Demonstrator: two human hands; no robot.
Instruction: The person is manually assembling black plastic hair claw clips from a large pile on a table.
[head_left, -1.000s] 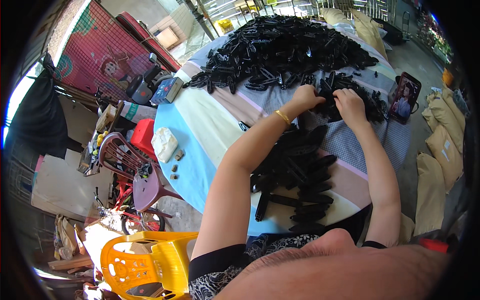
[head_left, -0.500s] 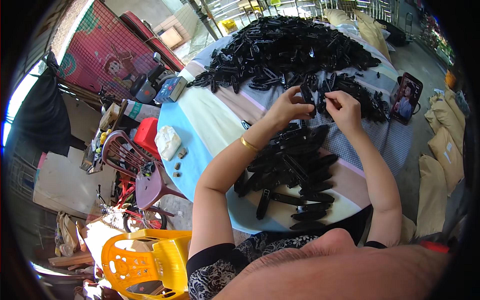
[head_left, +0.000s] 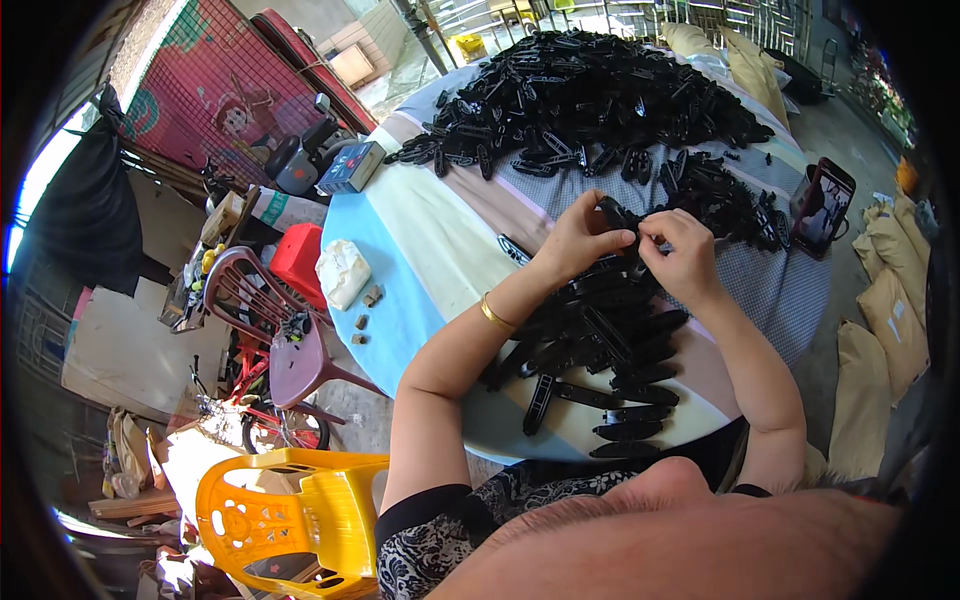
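My left hand point(head_left: 580, 240), gold bangle at its wrist, is closed round a long black plastic part point(head_left: 616, 212) above the middle of the table. Against this part's right end my right hand point(head_left: 684, 258) pinches thumb and fingers together; whatever they hold is too small and hidden to make out. Beneath both hands lies a heap of long, rounded black plastic pieces point(head_left: 600, 320), reaching toward my body. Smaller black parts point(head_left: 715, 195) form a pile just beyond my right hand. A large mound of black plastic parts point(head_left: 590, 100) covers the table's far side.
A striped cloth covers the round table point(head_left: 400, 260). On its left are a blue box point(head_left: 352, 167), a crumpled white bag point(head_left: 342, 274) and small brown blocks point(head_left: 372, 296). A phone point(head_left: 826, 203) stands at the right edge. Yellow point(head_left: 340, 515) and purple point(head_left: 298, 365) chairs stand left.
My hands have come together and slightly nearer to me. The held black part has tilted from upright to more level, and my right fingers now meet its end. The view has shifted slightly.
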